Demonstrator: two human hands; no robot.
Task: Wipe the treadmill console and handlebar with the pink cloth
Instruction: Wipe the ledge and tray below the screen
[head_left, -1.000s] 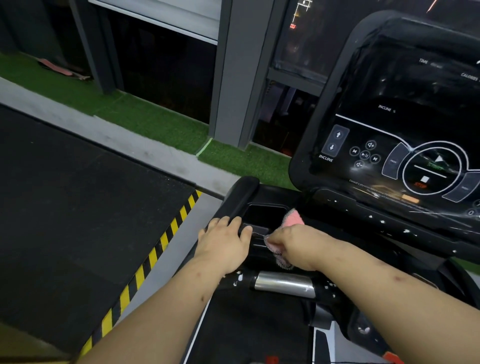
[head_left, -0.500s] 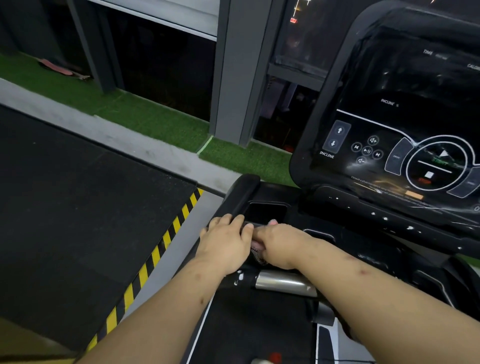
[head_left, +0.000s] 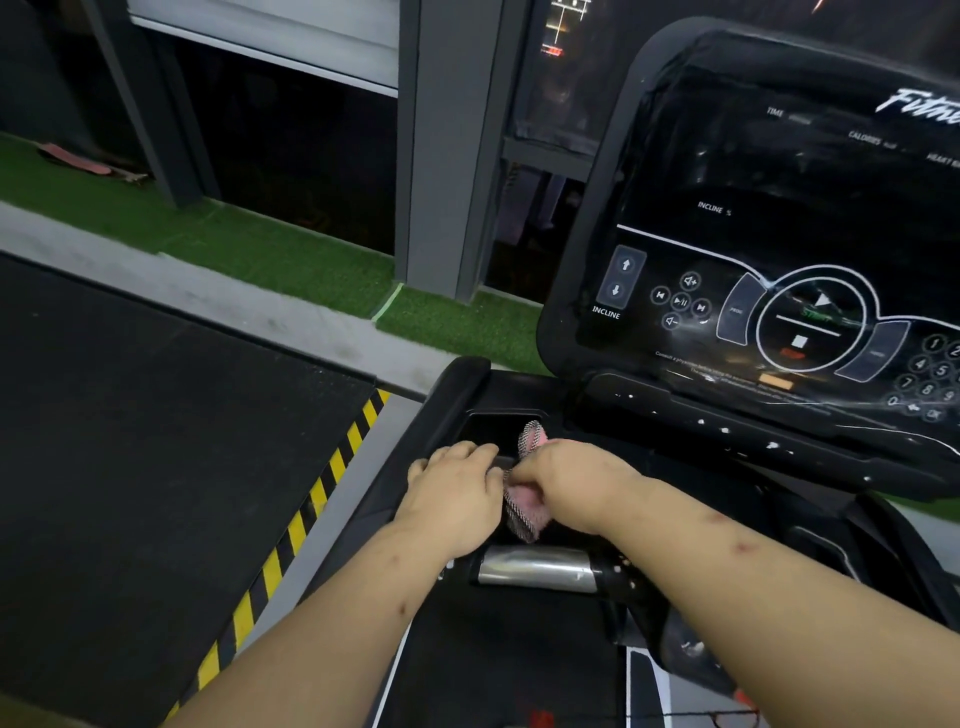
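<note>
The pink cloth (head_left: 524, 501) carried a grey mesh pattern, the console (head_left: 779, 234) was glossy black with white markings and small green and red legends, the handlebar (head_left: 535, 569) was black with a silver band, and a yellow-and-black diagonal stripe (head_left: 291, 525) edged the dark floor mat (head_left: 130, 415) beside green turf (head_left: 260, 249).

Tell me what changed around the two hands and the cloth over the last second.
The right hand, gripping the pink cloth, slid left until it sat against the left hand. The cloth, nearly hidden half a second ago, now shows again above and below the right hand. Nothing was taken up or let go. The left hand stayed resting beside the recessed tray; the console is unchanged.
</note>
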